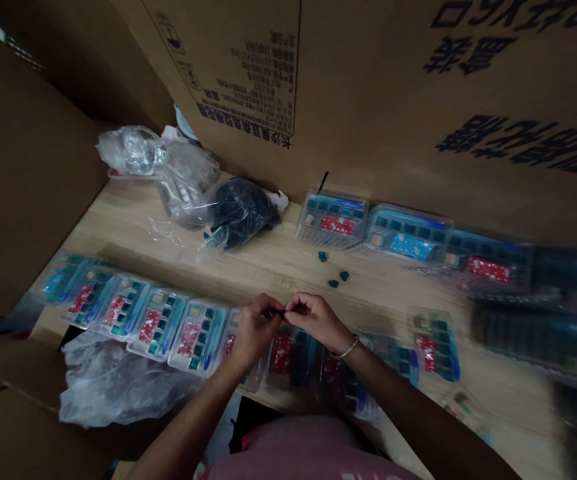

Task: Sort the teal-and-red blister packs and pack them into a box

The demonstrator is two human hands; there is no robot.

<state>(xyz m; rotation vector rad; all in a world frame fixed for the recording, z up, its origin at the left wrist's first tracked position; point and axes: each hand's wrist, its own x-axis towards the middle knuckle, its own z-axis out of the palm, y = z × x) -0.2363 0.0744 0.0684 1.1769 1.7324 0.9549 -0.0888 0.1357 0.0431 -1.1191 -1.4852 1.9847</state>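
a: entry one, the hands?
b: left hand (256,331) and right hand (317,321), held close together above the near row of trays. one thin bracelet (348,348) on the right wrist.

a: state of the fingers?
b: fingers (272,308) together on both hands, clamped from either side on one small dark piece (282,313). too small and too shaded to give its exact form.

a: location of that piece?
b: between the two hands, above the near row of trays.

a: entry two, what's on the surface?
b: light wood surface (118,227). near row: clear plastic trays (198,337), each with teal squares, a red printed card and a blue strip, some partly under the hands. far row: matching trays (332,220), growing blurred toward the right. three loose teal pieces (333,283) on the bare wood between the rows.

a: entry three, the bags?
b: one clear plastic bag of dark pieces (241,213) at the back edge, beside crumpled clear wrap (128,150). one large crumpled plastic bag (113,387) at the near left corner.

a: anything else?
b: cardboard box wall (368,87) printed with dark characters, rising behind the surface. pink shirt (308,453) at the bottom of the view.
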